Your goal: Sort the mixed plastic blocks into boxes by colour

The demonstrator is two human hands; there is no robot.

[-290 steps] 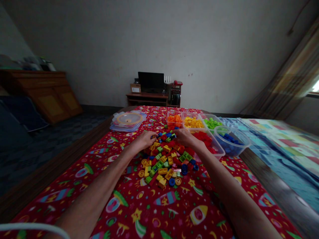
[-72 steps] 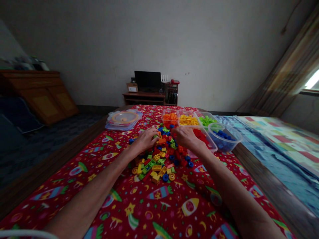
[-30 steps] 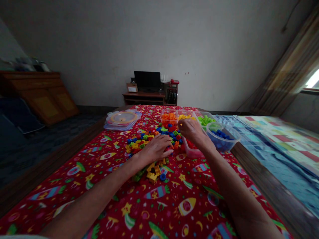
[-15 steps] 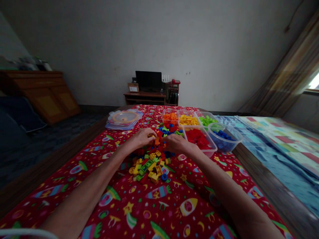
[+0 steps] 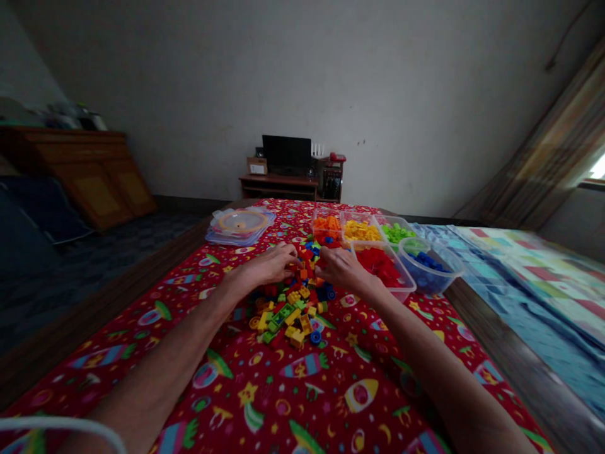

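Observation:
A heap of mixed building bricks (image 5: 295, 309) in yellow, green, red, orange and blue lies on the red patterned tablecloth (image 5: 326, 391). My left hand (image 5: 278, 261) reaches over the left side of the heap, its fingers bent and drawn together; what they hold, if anything, is too small to make out. Facing it, my right hand (image 5: 336, 266) is closed with fingers curled down into the bricks, and its fingertips are hidden. An orange brick (image 5: 304, 274) shows in the gap between both hands. A blue wheel-like piece (image 5: 316, 337) sits at the heap's near edge.
Right of the heap stand clear tubs of orange bricks (image 5: 327, 225), yellow bricks (image 5: 362, 231), green bricks (image 5: 397, 234) and red bricks (image 5: 378, 265). A round tub (image 5: 439, 284) holds blue bricks. Stacked lids (image 5: 241, 225) lie back left. A white curved rim (image 5: 61, 424) shows bottom left.
The whole view has shifted slightly, so things sit a little farther right. Both hands stay over the heap; the right hand's fingers are curled lower among the bricks.

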